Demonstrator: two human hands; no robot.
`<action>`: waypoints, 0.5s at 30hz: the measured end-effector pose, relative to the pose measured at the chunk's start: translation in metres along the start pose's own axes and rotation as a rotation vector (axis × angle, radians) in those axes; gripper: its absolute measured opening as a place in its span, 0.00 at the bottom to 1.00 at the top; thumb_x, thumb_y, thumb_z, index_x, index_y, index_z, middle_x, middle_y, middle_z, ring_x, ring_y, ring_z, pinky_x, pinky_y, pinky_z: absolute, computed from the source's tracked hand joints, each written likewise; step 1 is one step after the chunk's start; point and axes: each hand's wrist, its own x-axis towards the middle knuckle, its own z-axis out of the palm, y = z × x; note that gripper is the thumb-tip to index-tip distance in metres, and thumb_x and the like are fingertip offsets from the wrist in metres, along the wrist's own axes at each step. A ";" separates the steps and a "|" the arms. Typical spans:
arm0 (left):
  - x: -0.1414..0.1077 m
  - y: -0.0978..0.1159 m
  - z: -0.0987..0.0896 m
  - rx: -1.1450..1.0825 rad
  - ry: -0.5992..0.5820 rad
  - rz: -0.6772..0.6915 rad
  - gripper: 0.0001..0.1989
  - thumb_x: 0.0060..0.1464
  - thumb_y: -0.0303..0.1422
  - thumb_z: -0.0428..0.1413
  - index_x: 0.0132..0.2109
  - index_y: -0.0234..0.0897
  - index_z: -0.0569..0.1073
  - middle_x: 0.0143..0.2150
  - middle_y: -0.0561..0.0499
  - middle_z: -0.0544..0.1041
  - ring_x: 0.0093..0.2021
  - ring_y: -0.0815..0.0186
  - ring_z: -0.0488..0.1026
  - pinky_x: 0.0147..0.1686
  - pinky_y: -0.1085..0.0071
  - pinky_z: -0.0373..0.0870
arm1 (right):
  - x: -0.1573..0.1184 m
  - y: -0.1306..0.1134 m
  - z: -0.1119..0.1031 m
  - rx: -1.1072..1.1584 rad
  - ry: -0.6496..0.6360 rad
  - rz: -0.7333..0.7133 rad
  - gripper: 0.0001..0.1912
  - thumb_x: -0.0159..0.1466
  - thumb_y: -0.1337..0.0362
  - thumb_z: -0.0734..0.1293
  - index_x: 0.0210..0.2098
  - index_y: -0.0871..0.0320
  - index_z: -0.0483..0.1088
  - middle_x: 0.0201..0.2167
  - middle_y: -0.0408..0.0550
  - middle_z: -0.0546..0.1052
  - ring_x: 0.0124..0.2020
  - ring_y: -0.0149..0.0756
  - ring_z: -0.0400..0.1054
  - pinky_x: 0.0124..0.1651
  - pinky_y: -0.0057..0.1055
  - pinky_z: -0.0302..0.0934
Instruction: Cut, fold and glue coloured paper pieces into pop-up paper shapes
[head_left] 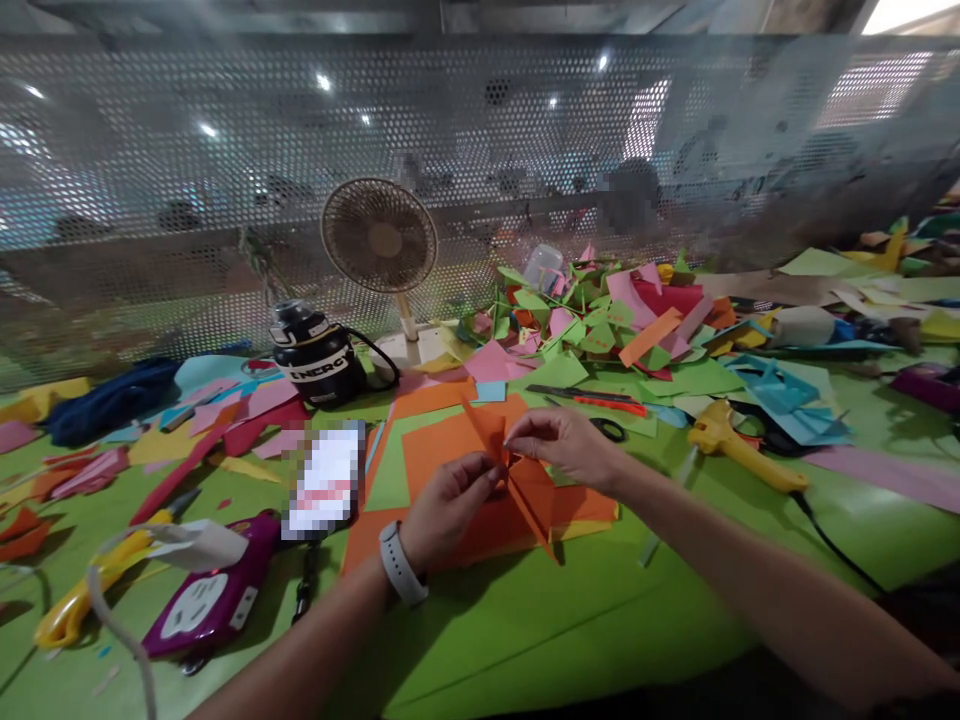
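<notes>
Both hands meet over a folded orange paper piece (534, 500) with pointed flaps, near the middle of the table. My left hand (454, 500), with a pale band at the wrist, pinches its near side. From the right, my right hand (562, 445) pinches the upper part of the same piece, thumb and forefinger together. Fingers cover the spot where the folds meet. Flat orange sheets (435, 455) lie under the hands, over a green sheet (390, 470). Just beyond the right hand are a cutter with a red-and-black body (592, 398) and a black scissors handle (609, 430).
A yellow glue gun (739, 445) lies at right, another (112, 570) at left beside a purple device (214, 590). A phone (326, 480), black bottle (319, 360) and small fan (381, 240) stand or lie left of centre. Paper scraps (600, 315) heap behind, before a perforated panel (480, 130).
</notes>
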 end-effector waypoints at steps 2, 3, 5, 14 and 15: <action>-0.001 0.000 0.001 0.004 0.014 -0.014 0.14 0.50 0.43 0.59 0.36 0.35 0.75 0.35 0.50 0.73 0.37 0.65 0.69 0.45 0.63 0.69 | -0.001 0.001 0.004 -0.028 0.030 -0.013 0.11 0.53 0.58 0.71 0.28 0.60 0.72 0.26 0.43 0.75 0.29 0.31 0.67 0.35 0.29 0.60; -0.001 0.000 0.001 0.002 0.022 -0.023 0.15 0.49 0.43 0.60 0.36 0.35 0.75 0.34 0.50 0.73 0.36 0.65 0.69 0.44 0.63 0.69 | -0.001 0.002 0.006 -0.040 0.042 -0.024 0.10 0.54 0.58 0.70 0.28 0.59 0.72 0.26 0.43 0.74 0.29 0.31 0.67 0.35 0.29 0.60; -0.002 0.000 0.002 -0.012 0.039 -0.043 0.15 0.47 0.43 0.61 0.34 0.35 0.75 0.33 0.50 0.73 0.36 0.65 0.69 0.44 0.63 0.69 | -0.002 0.003 0.009 -0.056 0.053 -0.045 0.09 0.55 0.59 0.69 0.28 0.59 0.72 0.26 0.43 0.74 0.29 0.31 0.67 0.36 0.30 0.61; -0.003 0.003 0.005 -0.078 0.125 -0.107 0.15 0.41 0.42 0.65 0.30 0.34 0.76 0.28 0.51 0.75 0.32 0.66 0.71 0.39 0.68 0.70 | -0.007 0.000 0.014 -0.216 0.093 -0.112 0.06 0.59 0.62 0.66 0.29 0.59 0.72 0.29 0.44 0.76 0.32 0.32 0.67 0.39 0.30 0.61; -0.002 0.002 0.005 -0.044 0.149 -0.107 0.16 0.40 0.43 0.65 0.29 0.33 0.76 0.26 0.51 0.74 0.29 0.67 0.70 0.37 0.69 0.70 | -0.007 0.000 0.015 -0.221 0.092 -0.110 0.07 0.59 0.62 0.66 0.29 0.58 0.72 0.28 0.44 0.76 0.32 0.32 0.67 0.39 0.30 0.61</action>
